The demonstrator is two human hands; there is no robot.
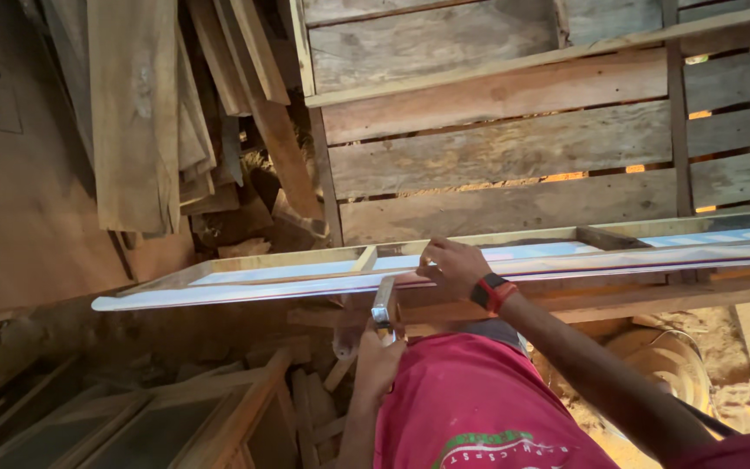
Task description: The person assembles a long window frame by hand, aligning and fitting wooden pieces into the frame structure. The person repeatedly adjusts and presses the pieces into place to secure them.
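Plywood sheeting [19, 200] stood at the far left, and beside it a bundle of rough planks [154, 113] leaned upright against the wall. Lower down on that side, a few glazed wooden frames [132, 426] lay stacked near the floor among offcuts. Across the middle ran the long wooden frame [305, 265] I was working on, lying flat with a pale strip [219, 293] along its near edge, its left end reaching out past the planks and its right end running off the picture. My left hand [381, 352] was below that near edge, fingers clenched around the handle of a hammer [384, 304], whose metal head pointed up and sat just against the underside of the strip. Just right of it, my right hand [451, 267] rested on top of the frame, fingers curled down and pinching at the edge of the strip; whether something small sat between the fingertips I could not tell. A black watch with a red band [492, 291] was on that wrist, and my red shirt [470, 408] filled the bottom of the view. Behind the frame, a wall of horizontal boards [496, 148] showed daylight through its gaps, and at the right sawdust [740, 382] covered the ground.
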